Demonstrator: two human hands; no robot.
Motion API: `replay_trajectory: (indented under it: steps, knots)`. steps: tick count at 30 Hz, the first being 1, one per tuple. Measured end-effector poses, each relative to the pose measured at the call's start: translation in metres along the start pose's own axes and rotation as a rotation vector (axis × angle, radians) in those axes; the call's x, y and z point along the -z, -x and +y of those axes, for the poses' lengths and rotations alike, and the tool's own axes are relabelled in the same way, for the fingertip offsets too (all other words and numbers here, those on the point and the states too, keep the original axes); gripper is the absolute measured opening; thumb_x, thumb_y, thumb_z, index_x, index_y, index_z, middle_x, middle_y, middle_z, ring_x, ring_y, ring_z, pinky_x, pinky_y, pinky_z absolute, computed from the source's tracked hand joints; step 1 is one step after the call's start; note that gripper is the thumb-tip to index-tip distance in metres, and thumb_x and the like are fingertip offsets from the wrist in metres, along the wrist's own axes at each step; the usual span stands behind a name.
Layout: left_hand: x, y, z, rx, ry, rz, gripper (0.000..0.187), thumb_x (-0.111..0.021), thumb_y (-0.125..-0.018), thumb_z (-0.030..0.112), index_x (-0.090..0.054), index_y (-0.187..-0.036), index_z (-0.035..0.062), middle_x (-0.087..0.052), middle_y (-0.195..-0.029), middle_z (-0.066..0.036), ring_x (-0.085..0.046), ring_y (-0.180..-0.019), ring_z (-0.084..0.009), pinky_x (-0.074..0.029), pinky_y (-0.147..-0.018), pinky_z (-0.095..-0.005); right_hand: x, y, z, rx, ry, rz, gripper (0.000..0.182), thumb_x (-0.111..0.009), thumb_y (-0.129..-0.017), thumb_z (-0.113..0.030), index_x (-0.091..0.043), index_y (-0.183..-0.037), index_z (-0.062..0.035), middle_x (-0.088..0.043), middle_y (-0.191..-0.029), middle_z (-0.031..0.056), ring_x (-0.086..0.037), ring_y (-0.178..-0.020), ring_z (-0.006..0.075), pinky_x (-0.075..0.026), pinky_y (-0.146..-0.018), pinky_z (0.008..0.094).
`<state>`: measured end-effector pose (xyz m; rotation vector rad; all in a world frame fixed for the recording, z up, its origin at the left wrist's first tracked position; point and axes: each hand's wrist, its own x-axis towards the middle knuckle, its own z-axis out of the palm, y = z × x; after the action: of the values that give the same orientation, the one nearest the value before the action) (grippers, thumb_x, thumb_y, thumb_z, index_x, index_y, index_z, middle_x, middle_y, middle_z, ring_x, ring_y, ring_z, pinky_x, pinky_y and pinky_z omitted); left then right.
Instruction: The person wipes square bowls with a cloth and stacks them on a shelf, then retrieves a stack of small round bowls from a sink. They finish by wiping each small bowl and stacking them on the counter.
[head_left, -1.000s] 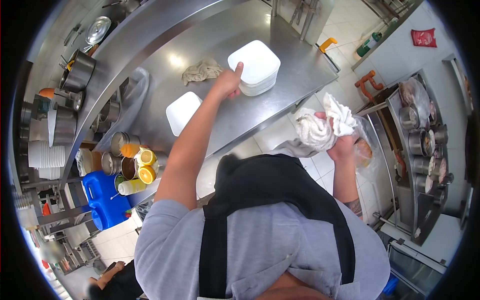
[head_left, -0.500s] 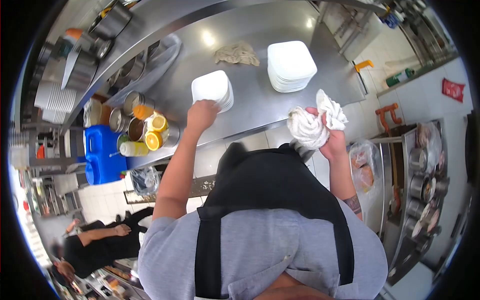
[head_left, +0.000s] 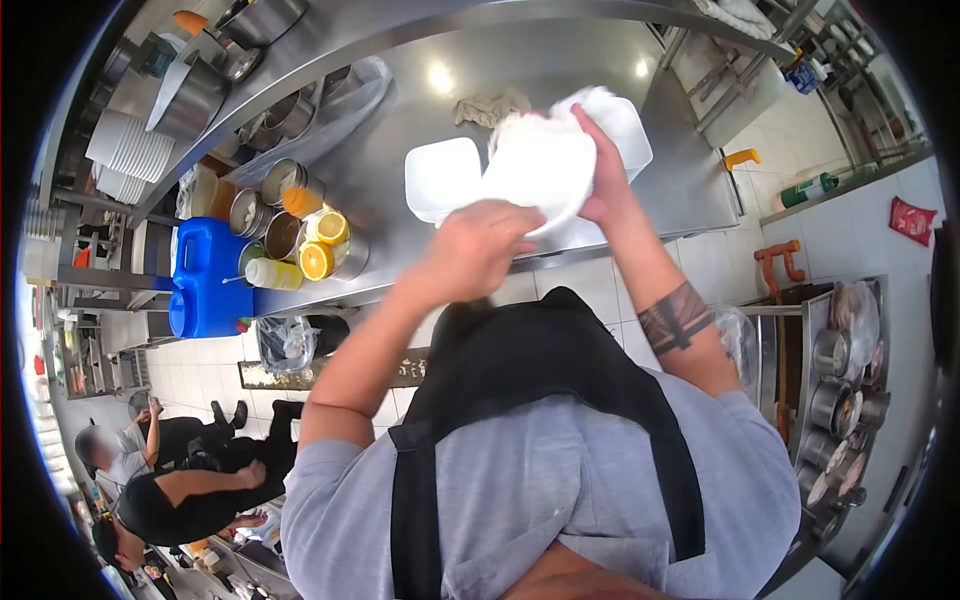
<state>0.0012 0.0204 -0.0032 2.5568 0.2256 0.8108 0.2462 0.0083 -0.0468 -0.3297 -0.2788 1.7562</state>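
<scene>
Gripping near corner of white, rounded-square dish [head_left: 545, 170] with left hand [head_left: 485, 245], closed firmly at the rim. Clasping white, crumpled fabric cloth [head_left: 592, 98] with right hand [head_left: 606, 168], pressed up to right side of same dish (motion blur here; cannot tell how much fabric sits in the palm). Holding dish raised over near edge of long, grey, stainless-steel table [head_left: 700, 185], between two stacks.

Just left of dish: shorter-looking stack of white, rounded-square dishes [head_left: 440, 172], close to left hand. Right: second stack of white, rounded-square dishes [head_left: 636, 145], partly hidden behind right hand and cloth. Beyond dish: beige, rumpled rag [head_left: 485, 108], lying flat on steel.

Farther left, at table's near end: cut, yellow-orange citrus halves [head_left: 318, 258], beside pale-yellow plastic squeeze bottle [head_left: 273, 274] and round steel containers [head_left: 283, 232]. Next to these: large, bright-blue plastic jug [head_left: 210, 285] with moulded handle. Above, on metal shelf [head_left: 290, 75]: stacked white, ribbed bowls [head_left: 130, 143].

Well apart, lower left: person in dark clothing [head_left: 195, 490], near another person in pale top [head_left: 125, 445] (small in view, detail unclear).
</scene>
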Motion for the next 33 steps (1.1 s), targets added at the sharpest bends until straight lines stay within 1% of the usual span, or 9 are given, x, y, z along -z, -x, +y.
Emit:
replay_trajectory:
  steps: [5, 8, 10, 13, 17, 19, 26, 30, 33]
  knots:
    - [0.039, -0.008, -0.046, -0.062, -0.057, -0.183, 0.043, -0.076, -0.083, 0.005, -0.068, -0.125, 0.0081, -0.069, -0.129, -0.013, -0.063, -0.125, -0.0311, -0.036, -0.120, -0.0449, 0.018, 0.012, -0.013, -0.058, 0.456, 0.116, 0.044, -0.071, -0.084, -0.001, -0.064, -0.126, 0.0042, -0.071, -0.118, 0.0177, -0.073, -0.105, 0.0304, -0.060, -0.092, 0.0399]
    - [0.011, -0.010, -0.053, 0.137, 0.593, 0.236, 0.060, -0.070, -0.091, 0.012, -0.054, -0.149, 0.0119, -0.049, -0.154, -0.012, -0.048, -0.143, -0.0300, -0.028, -0.125, -0.0457, -0.004, 0.009, 0.006, 0.214, 0.807, 0.371, 0.045, -0.073, -0.082, -0.001, -0.063, -0.126, 0.0065, -0.072, -0.117, 0.0151, -0.073, -0.106, 0.0285, -0.059, -0.091, 0.0402]
    - [-0.016, -0.021, -0.039, 0.284, 1.770, 0.560, 0.074, -0.063, -0.098, 0.018, -0.029, -0.164, 0.0161, -0.035, -0.163, -0.011, -0.042, -0.147, -0.0307, -0.033, -0.122, -0.0472, -0.007, 0.003, 0.013, 0.320, 1.062, 0.416, 0.048, -0.074, -0.084, -0.009, -0.062, -0.129, 0.0045, -0.072, -0.117, 0.0171, -0.073, -0.104, 0.0332, -0.058, -0.090, 0.0425]
    - [-0.032, -0.038, -0.039, 0.578, 1.567, 0.601, 0.059, -0.054, -0.107, 0.031, -0.031, -0.158, 0.0125, -0.047, -0.153, -0.013, -0.048, -0.141, -0.0304, -0.040, -0.117, -0.0468, -0.024, 0.000, 0.029, 0.667, 2.014, 0.716, 0.048, -0.068, -0.090, -0.024, -0.062, -0.132, -0.0019, -0.071, -0.109, 0.0246, -0.068, -0.100, 0.0413, -0.055, -0.090, 0.0447]
    - [-0.048, -0.054, -0.067, 0.684, 1.425, 0.622, 0.045, -0.051, -0.110, 0.035, -0.044, -0.144, 0.0072, -0.059, -0.136, -0.012, -0.061, -0.125, -0.0271, -0.050, -0.107, -0.0426, -0.011, -0.002, 0.055, 0.687, 1.760, 0.112, 0.043, -0.066, -0.091, -0.022, -0.065, -0.130, -0.0046, -0.072, -0.108, 0.0217, -0.066, -0.108, 0.0383, -0.053, -0.093, 0.0454]
    - [-0.043, -0.049, -0.082, 0.678, 1.487, 0.573, 0.048, -0.051, -0.110, 0.037, -0.044, -0.146, 0.0059, -0.060, -0.136, -0.014, -0.063, -0.122, -0.0283, -0.051, -0.105, -0.0438, -0.033, 0.016, 0.036, 0.010, 1.660, 0.090, 0.043, -0.066, -0.090, -0.021, -0.067, -0.131, -0.0083, -0.072, -0.111, 0.0196, -0.064, -0.117, 0.0349, -0.046, -0.106, 0.0483]
    - [-0.074, -0.048, -0.070, 0.779, 1.656, 0.436, 0.053, -0.050, -0.110, 0.041, -0.042, -0.147, 0.0053, -0.058, -0.139, -0.015, -0.061, -0.127, -0.0293, -0.049, -0.108, -0.0455, -0.017, 0.031, 0.022, 0.710, 2.488, 0.093, 0.054, -0.068, -0.085, -0.019, -0.065, -0.138, -0.0133, -0.073, -0.116, 0.0133, -0.057, -0.129, 0.0294, -0.034, -0.117, 0.0507]
    - [-0.067, -0.058, -0.070, 0.842, 1.593, 0.320, 0.051, -0.051, -0.110, 0.039, -0.045, -0.145, 0.0031, -0.059, -0.138, -0.015, -0.060, -0.126, -0.0279, -0.050, -0.104, -0.0423, -0.013, 0.071, 0.020, -0.055, 1.395, 0.174, 0.043, -0.073, -0.085, -0.012, -0.072, -0.127, -0.0085, -0.068, -0.131, 0.0136, -0.060, -0.126, 0.0280, -0.050, -0.103, 0.0409]
    - [-0.102, -0.078, -0.106, 0.736, 1.256, 0.392, 0.051, -0.045, -0.111, 0.038, -0.046, -0.142, -0.0032, -0.067, -0.123, -0.018, -0.068, -0.112, -0.0289, -0.054, -0.096, -0.0409, 0.019, 0.148, -0.006, 0.430, 1.462, 0.102, 0.029, -0.073, -0.089, -0.013, -0.074, -0.115, -0.0004, -0.073, -0.116, 0.0110, -0.072, -0.105, 0.0223, -0.056, -0.091, 0.0355]
